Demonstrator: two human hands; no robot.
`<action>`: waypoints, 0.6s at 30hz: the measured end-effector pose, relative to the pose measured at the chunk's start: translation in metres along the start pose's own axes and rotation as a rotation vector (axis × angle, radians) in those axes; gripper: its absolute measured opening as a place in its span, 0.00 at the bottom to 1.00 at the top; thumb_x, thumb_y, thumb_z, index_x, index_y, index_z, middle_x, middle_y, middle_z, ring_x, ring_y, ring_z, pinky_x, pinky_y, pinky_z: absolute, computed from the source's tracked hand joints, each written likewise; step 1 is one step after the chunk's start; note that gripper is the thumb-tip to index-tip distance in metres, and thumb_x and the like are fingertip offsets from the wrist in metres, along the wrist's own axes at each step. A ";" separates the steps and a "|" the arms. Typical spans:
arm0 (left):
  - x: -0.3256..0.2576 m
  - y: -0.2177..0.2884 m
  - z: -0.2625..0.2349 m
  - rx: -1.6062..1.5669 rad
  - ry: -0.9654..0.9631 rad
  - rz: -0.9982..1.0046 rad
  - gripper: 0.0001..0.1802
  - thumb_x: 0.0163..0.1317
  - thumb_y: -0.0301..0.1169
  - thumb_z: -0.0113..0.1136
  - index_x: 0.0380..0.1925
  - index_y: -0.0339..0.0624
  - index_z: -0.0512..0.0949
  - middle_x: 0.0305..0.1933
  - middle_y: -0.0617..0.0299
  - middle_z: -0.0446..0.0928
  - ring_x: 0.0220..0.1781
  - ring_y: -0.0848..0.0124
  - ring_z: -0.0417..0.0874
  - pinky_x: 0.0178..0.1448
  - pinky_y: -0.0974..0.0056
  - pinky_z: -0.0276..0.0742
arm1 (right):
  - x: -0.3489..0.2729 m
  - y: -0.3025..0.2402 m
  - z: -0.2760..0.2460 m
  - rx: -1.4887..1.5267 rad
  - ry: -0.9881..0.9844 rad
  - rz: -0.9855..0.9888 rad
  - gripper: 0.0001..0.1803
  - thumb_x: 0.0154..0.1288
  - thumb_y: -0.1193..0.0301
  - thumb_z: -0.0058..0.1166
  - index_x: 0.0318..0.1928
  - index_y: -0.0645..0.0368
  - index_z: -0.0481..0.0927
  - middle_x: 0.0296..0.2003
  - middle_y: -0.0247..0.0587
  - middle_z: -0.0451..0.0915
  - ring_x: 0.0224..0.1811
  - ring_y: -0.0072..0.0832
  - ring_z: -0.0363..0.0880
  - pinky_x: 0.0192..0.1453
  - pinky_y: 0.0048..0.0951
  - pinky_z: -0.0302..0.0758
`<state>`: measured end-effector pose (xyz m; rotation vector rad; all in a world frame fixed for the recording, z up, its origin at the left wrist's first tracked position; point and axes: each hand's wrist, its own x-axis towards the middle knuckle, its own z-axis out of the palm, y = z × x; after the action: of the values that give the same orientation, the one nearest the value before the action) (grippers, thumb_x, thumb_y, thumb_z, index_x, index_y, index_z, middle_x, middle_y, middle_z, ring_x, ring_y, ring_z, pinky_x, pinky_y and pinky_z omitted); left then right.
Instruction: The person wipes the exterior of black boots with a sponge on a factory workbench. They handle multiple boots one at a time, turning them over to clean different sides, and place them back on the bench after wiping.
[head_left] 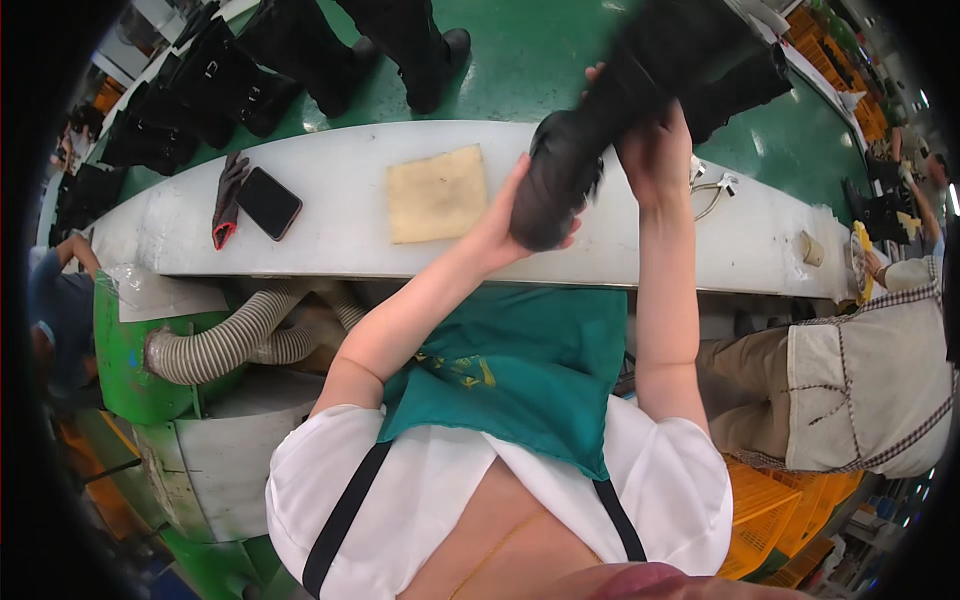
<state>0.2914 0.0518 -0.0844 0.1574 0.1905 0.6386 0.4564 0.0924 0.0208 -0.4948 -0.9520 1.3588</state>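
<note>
A black tall boot [590, 150] is held up over the white worktable, its shaft slanting to the upper right and partly blurred. My left hand [508, 215] is closed around the rounded foot end, with some fingertips showing on its far side. Higher up, my right hand [655, 155] grips the boot near where the shaft begins; part of its fingers are hidden behind the boot. Below and left of the boot, a square tan pad [436, 195] lies on the table. Farther left are a black phone [269, 203] and a dark glove [231, 190] with a red cuff.
The white worktable [330, 180] borders a green surface [520, 60] carrying several black boots [425, 55]. A cable with metal ends [712, 190] and a tape roll [810, 248] lie right. A green machine with a ribbed hose [215, 340] stands left; an aproned person [850, 390] is at right.
</note>
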 end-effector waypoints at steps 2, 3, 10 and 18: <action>0.004 0.013 0.003 -0.345 -0.089 -0.153 0.37 0.61 0.62 0.47 0.55 0.41 0.69 0.54 0.47 0.68 0.49 0.59 0.75 0.52 0.53 0.77 | 0.000 -0.006 0.003 -0.142 0.050 0.030 0.26 0.74 0.57 0.31 0.65 0.59 0.61 0.59 0.49 0.68 0.66 0.37 0.62 0.70 0.39 0.55; 0.003 0.017 0.006 -0.393 -0.100 -0.147 0.36 0.61 0.61 0.47 0.56 0.41 0.68 0.54 0.47 0.68 0.49 0.59 0.75 0.52 0.53 0.77 | -0.005 -0.004 -0.002 -0.151 0.068 0.032 0.26 0.74 0.57 0.30 0.65 0.59 0.61 0.59 0.49 0.68 0.66 0.37 0.62 0.70 0.40 0.55; 0.004 0.039 0.011 -0.415 -0.149 -0.083 0.35 0.65 0.59 0.42 0.58 0.42 0.67 0.58 0.45 0.65 0.52 0.57 0.74 0.55 0.54 0.76 | -0.049 0.018 -0.025 -0.307 0.072 0.045 0.31 0.73 0.55 0.35 0.68 0.62 0.53 0.65 0.54 0.60 0.71 0.40 0.54 0.72 0.43 0.51; -0.011 0.016 0.017 0.837 0.187 0.730 0.39 0.68 0.60 0.33 0.62 0.35 0.63 0.63 0.54 0.67 0.65 0.64 0.68 0.69 0.61 0.60 | -0.072 0.075 0.001 -1.117 -0.198 -0.249 0.41 0.62 0.66 0.55 0.70 0.60 0.49 0.69 0.57 0.50 0.73 0.49 0.44 0.73 0.45 0.45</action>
<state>0.2770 0.0564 -0.0628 1.0078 0.5908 1.2741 0.4156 0.0376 -0.0577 -1.0317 -1.8513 0.5490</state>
